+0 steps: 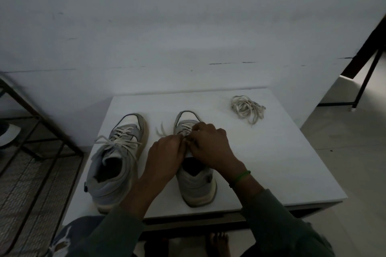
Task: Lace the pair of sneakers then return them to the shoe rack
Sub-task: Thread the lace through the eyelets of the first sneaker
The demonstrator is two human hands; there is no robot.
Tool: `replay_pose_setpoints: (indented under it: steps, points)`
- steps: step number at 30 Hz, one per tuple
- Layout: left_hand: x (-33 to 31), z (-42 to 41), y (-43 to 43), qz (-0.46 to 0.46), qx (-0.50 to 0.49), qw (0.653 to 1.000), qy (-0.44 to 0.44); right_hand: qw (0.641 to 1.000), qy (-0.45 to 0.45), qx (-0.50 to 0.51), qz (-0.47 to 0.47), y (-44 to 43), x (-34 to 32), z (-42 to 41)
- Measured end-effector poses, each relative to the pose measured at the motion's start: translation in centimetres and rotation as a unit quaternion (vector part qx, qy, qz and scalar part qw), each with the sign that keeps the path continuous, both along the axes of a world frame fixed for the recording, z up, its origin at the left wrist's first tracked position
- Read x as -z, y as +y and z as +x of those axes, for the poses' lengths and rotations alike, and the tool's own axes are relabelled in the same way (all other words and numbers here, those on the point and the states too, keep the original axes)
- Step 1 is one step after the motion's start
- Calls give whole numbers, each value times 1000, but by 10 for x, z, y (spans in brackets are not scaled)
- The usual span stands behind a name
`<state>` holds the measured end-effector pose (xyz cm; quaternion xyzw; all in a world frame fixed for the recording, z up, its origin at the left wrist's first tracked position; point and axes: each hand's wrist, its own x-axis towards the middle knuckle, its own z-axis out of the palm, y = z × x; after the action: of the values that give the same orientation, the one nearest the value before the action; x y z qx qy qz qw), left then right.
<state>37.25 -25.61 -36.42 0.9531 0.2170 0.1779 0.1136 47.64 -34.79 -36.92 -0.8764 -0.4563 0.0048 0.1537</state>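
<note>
The left hand (167, 152) and right hand (211, 144) meet over the bench (271, 162), at the right sneaker (196, 185) in its middle, with the left sneaker (119, 160) at its 9 o'clock. Both pinch its lace (186, 127), seemingly soft, limp and light, best taken near the tip.

Shoe rack (31, 173) partly off-frame left.

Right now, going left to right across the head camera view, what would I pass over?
Metal shoe rack → laced sneaker → left hand → right hand → loose bundle of laces → dark stand. The other sneaker, whose lace both hands pinch, overlaps them, so it is left out.
</note>
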Motion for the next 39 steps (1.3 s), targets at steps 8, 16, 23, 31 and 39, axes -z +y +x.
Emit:
replay_pose_setpoints:
  steps: [8,16,23,31,39]
  points:
    - [-3,1,-1,6,-12,1000,20,722,508,153,445,-9,-14,19]
    - [13,5,7,-59,27,998,-6,935,52,149,319,-1,0,22]
    - [18,4,11,-58,32,998,-22,999,36,4,20,6,-1,10]
    - [16,3,11,-37,29,998,-45,750,391,185,501,-28,-28,48]
    - [22,6,13,-51,56,996,-55,999,39,14,-16,8,0,7]
